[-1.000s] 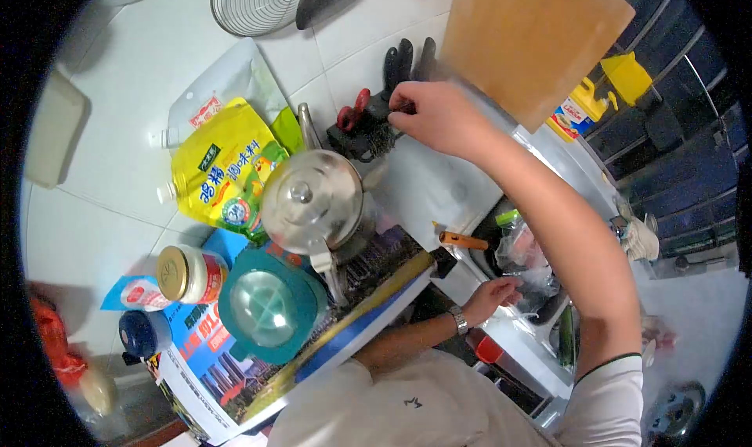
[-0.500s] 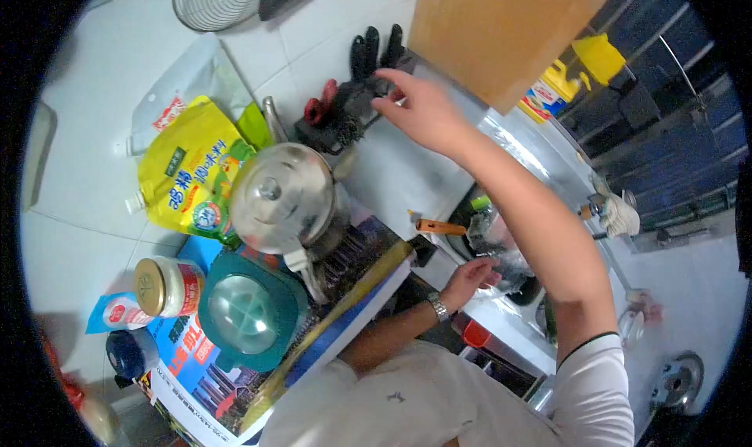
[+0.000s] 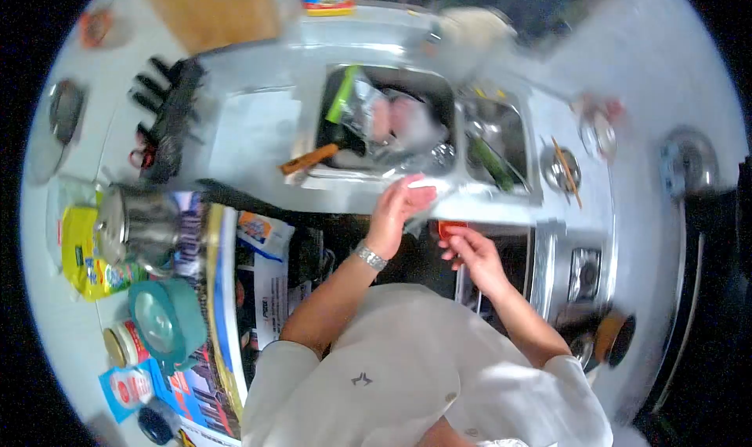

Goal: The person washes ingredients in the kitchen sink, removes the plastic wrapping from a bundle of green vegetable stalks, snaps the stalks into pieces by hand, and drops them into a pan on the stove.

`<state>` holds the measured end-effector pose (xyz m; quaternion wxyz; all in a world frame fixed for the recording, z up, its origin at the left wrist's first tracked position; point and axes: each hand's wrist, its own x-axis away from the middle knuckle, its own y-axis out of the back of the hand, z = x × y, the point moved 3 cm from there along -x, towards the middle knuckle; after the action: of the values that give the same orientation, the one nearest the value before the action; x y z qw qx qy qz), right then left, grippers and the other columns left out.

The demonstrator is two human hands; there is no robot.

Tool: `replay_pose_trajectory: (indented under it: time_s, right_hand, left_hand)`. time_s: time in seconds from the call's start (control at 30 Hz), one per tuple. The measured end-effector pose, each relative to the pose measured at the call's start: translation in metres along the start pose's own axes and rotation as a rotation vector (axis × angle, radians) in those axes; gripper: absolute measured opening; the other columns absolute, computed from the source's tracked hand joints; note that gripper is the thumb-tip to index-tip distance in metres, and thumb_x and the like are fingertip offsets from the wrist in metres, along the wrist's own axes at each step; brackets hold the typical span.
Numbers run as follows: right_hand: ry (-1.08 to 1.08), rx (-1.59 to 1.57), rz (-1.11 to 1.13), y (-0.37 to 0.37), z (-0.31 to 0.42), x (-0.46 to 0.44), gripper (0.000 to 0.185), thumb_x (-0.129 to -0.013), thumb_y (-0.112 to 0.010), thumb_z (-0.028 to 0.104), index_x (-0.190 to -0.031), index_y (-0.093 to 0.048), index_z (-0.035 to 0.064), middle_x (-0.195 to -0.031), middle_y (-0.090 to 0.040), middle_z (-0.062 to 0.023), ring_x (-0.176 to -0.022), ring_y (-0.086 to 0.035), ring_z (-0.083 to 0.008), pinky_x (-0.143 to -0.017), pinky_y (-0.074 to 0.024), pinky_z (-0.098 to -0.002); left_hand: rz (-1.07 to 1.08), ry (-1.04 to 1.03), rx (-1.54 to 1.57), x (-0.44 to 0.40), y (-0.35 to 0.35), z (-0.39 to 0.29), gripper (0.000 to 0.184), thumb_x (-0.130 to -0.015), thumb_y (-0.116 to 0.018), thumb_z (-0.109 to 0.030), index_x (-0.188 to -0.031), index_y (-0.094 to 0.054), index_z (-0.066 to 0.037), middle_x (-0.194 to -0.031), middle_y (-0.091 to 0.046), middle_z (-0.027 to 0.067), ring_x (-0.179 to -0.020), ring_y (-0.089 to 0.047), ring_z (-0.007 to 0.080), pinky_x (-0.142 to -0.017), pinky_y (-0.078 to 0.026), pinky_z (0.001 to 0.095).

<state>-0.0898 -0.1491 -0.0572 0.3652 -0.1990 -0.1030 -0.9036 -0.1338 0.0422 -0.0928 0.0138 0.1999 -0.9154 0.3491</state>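
My left hand [image 3: 401, 206], with a metal watch [image 3: 370, 255] on the wrist, is at the sink's front edge, its fingers stretched out. My right hand [image 3: 474, 253] hovers lower and to the right, fingers loosely bent and apart, beside a red thing [image 3: 452, 229] below the counter edge. I see no object in either hand, though blur hides detail. A clear plastic bag [image 3: 362, 118] with a green strip and pinkish contents lies in the left basin [image 3: 333, 95]. A wooden handle [image 3: 309, 159] juts over that basin's front left corner.
In the right basin lies a green cucumber-like vegetable [image 3: 491, 165]. A bowl [image 3: 562, 169] with chopsticks stands to its right. At left are a knife block [image 3: 168, 126], a steel pot [image 3: 145, 224], a teal container [image 3: 166, 318] and a yellow seasoning bag [image 3: 82, 251].
My view has turned right, toward the sink. The right hand has come back from near the knife block to below the sink edge. The left hand stays by the sink's front edge.
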Motion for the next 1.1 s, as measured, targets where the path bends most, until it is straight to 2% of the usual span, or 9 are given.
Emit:
replay_pose_trajectory:
  time_s: [0.07, 0.13, 0.17, 0.3, 0.5, 0.63, 0.8, 0.9, 1.1]
  right_hand:
    - [-0.015, -0.102, -0.021, 0.010, -0.034, 0.025, 0.046, -0.098, -0.055, 0.025, -0.136, -0.045, 0.0007, -0.119, -0.062, -0.0121, -0.095, -0.062, -0.0143, -0.070, -0.0511, -0.0247]
    - [0.035, -0.261, -0.106, 0.018, -0.052, 0.041, 0.052, -0.098, -0.055, 0.024, -0.142, -0.038, 0.0013, -0.129, -0.056, -0.0140, -0.103, -0.060, -0.0161, -0.073, -0.0514, -0.0252]
    - [0.017, -0.340, -0.129, 0.026, -0.063, 0.048, 0.058, -0.098, -0.056, 0.025, -0.146, -0.032, 0.0023, -0.137, -0.050, -0.0146, -0.113, -0.056, -0.0175, -0.080, -0.0503, -0.0276]
    - [0.019, -0.522, -0.221, 0.051, -0.099, 0.069, 0.064, -0.097, -0.057, 0.033, -0.148, -0.030, 0.0042, -0.141, -0.047, -0.0116, -0.123, -0.048, -0.0184, -0.093, -0.0439, -0.0336]
    - [-0.083, -0.680, -0.201, 0.074, -0.144, 0.095, 0.061, -0.097, -0.054, 0.039, -0.145, -0.036, 0.0079, -0.135, -0.052, -0.0049, -0.120, -0.050, -0.0174, -0.094, -0.0417, -0.0368]
    - [-0.155, -0.737, -0.249, 0.080, -0.158, 0.092, 0.054, -0.096, -0.056, 0.039, -0.139, -0.044, 0.0093, -0.129, -0.056, -0.0040, -0.116, -0.052, -0.0165, -0.092, -0.0425, -0.0370]
    - [-0.219, -0.774, -0.300, 0.080, -0.170, 0.079, 0.042, -0.095, -0.058, 0.036, -0.127, -0.056, 0.0099, -0.118, -0.062, -0.0030, -0.106, -0.057, -0.0144, -0.088, -0.0449, -0.0352]
    - [-0.301, -0.709, -0.443, 0.075, -0.190, 0.065, 0.030, -0.094, -0.060, 0.027, -0.118, -0.061, 0.0087, -0.102, -0.068, -0.0017, -0.089, -0.063, -0.0128, -0.077, -0.0488, -0.0306]
    - [-0.335, -0.769, -0.600, 0.074, -0.225, 0.049, 0.026, -0.095, -0.057, 0.013, -0.119, -0.059, 0.0034, -0.098, -0.069, -0.0086, -0.085, -0.065, -0.0140, -0.067, -0.0510, -0.0257]
  left_hand:
    - [0.076, 0.026, 0.036, 0.012, -0.029, 0.019, 0.058, -0.103, -0.029, -0.048, -0.132, -0.045, -0.001, -0.122, -0.060, 0.0222, -0.113, -0.060, 0.0286, -0.103, -0.042, 0.0411]
    - [0.103, 0.099, 0.068, 0.021, -0.052, 0.047, 0.060, -0.102, -0.029, -0.050, -0.132, -0.045, -0.001, -0.120, -0.061, 0.0216, -0.113, -0.059, 0.0287, -0.104, -0.042, 0.0416]
    - [0.122, 0.132, 0.048, 0.028, -0.064, 0.062, 0.060, -0.102, -0.029, -0.050, -0.132, -0.045, -0.001, -0.120, -0.061, 0.0216, -0.113, -0.059, 0.0287, -0.104, -0.042, 0.0416]
    - [0.072, 0.250, -0.051, 0.057, -0.093, 0.117, 0.060, -0.101, -0.030, -0.052, -0.132, -0.045, -0.002, -0.121, -0.060, 0.0207, -0.116, -0.057, 0.0290, -0.105, -0.041, 0.0433]
    - [0.075, 0.498, 0.267, 0.080, -0.099, 0.172, 0.065, -0.097, -0.035, -0.059, -0.133, -0.044, -0.006, -0.129, -0.056, 0.0214, -0.119, -0.054, 0.0326, -0.104, -0.040, 0.0462]
    - [-0.004, 0.522, 0.244, 0.085, -0.105, 0.181, 0.068, -0.099, -0.031, -0.058, -0.138, -0.039, -0.004, -0.128, -0.057, 0.0198, -0.117, -0.056, 0.0286, -0.101, -0.041, 0.0443]
    - [0.066, 0.560, 0.165, 0.081, -0.092, 0.198, 0.064, -0.100, -0.031, -0.055, -0.139, -0.038, -0.004, -0.128, -0.056, 0.0180, -0.116, -0.056, 0.0275, -0.101, -0.042, 0.0435]
    - [0.052, 0.607, 0.121, 0.081, -0.074, 0.218, 0.058, -0.102, -0.030, -0.051, -0.134, -0.042, -0.004, -0.126, -0.057, 0.0168, -0.116, -0.055, 0.0293, -0.104, -0.040, 0.0432]
    - [-0.195, 0.610, 0.097, 0.101, -0.041, 0.247, 0.062, -0.101, -0.039, -0.048, -0.140, -0.036, 0.000, -0.134, -0.051, 0.0162, -0.121, -0.052, 0.0274, -0.106, -0.038, 0.0391]
